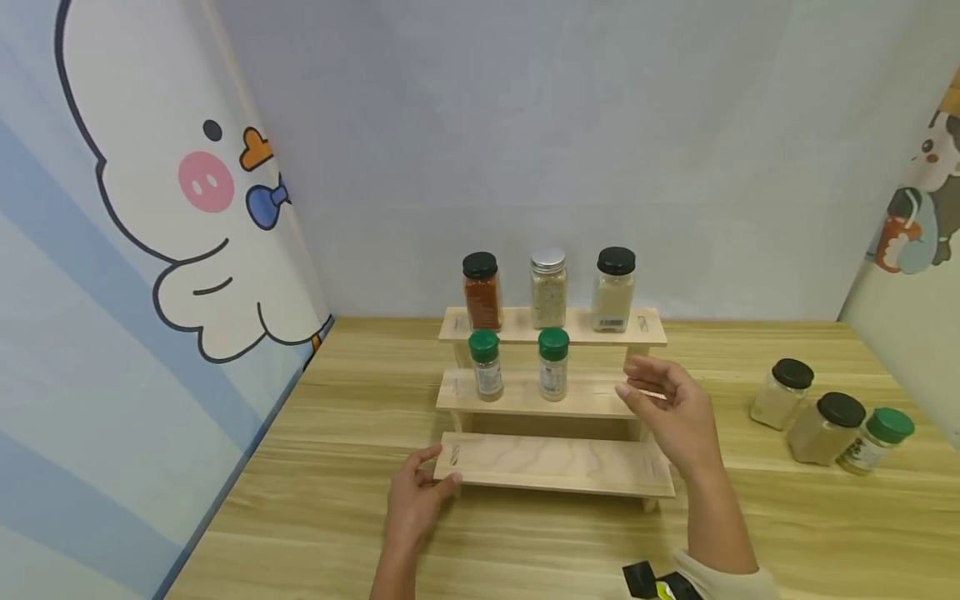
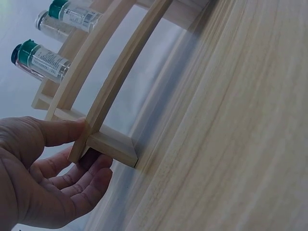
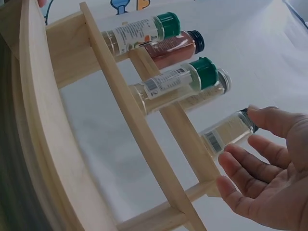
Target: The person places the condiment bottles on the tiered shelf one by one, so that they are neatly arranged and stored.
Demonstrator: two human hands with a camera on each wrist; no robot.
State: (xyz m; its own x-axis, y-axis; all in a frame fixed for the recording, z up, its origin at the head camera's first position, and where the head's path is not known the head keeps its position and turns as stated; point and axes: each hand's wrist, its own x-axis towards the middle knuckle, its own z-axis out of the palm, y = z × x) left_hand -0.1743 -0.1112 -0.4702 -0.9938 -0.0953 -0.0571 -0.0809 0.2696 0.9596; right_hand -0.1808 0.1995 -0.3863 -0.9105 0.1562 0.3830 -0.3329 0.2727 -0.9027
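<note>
A three-tier wooden spice rack (image 1: 555,463) stands on the table. My left hand (image 1: 414,498) grips the left end of its lowest tier, thumb on the front edge and fingers curled behind and under, as the left wrist view shows. My right hand (image 1: 675,412) hovers by the right end of the middle tier with fingers loosely bent and nothing between them. Two green-capped spice jars, one at left (image 1: 487,367) and one at centre (image 1: 553,364), stand on the middle tier. On the top tier are a red spice jar (image 1: 482,293), a silver-lidded jar (image 1: 548,290) and a black-lidded pale jar (image 1: 612,292).
To the right on the wood-grain table (image 1: 300,517) are two black-lidded jars, one farther back (image 1: 780,396) and one nearer (image 1: 825,429), and a green-capped jar (image 1: 873,442). A pale wall cloth (image 1: 600,150) hangs behind the rack, and a cartoon-printed cloth (image 1: 135,292) borders the left.
</note>
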